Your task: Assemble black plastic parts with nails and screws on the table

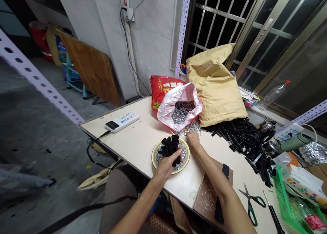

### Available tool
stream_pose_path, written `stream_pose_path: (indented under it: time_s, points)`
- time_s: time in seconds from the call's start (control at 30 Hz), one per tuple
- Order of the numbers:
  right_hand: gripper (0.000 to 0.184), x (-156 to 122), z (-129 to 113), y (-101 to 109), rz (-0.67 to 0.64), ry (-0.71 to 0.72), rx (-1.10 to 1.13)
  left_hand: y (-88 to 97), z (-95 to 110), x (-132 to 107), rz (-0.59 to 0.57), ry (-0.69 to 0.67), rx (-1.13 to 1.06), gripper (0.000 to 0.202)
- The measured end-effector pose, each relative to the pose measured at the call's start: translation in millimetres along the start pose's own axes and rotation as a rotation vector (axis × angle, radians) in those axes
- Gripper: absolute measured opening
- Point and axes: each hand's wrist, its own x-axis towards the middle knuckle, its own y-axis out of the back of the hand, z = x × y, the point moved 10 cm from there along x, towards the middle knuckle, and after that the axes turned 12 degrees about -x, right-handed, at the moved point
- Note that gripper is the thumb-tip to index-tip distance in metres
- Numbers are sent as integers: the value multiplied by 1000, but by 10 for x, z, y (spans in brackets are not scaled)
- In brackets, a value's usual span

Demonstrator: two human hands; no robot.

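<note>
Your left hand (166, 166) is closed around one bundle of black pieces (170, 147), too many to count, held over the single round plate (154, 158) near the tabletop's (138, 138) near edge. Your right hand (193, 140) rests just beyond the plate, fingers curled down on spilled metal pins (194, 127); you cannot tell whether it pinches any. Farther off are one open red bag (158, 87) and one tan sack (217, 87). One pair of scissors (251, 201) lies near right.

Bunch of black plastic pieces (170, 147), stood roughly upright, over a round yellow-rimmed plate (154, 157) full of small silver parts. Loose metal pins (194, 127) lie spilled, just beside the plate.
</note>
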Motion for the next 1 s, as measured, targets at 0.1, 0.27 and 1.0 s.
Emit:
stream_pose_path:
  time_s: [0.1,0.27,1.0]
  points:
    - [29,6,11,-76,-29,-12,-51,14,44,33,-29,27,-9,35]
    - [30,-243,302,122,1,-71,-96,25,2,96,-65,26,32,43]
    - [26,-1021,72,1456,273,203,684,-161,-88,154,-197,-168,546,34]
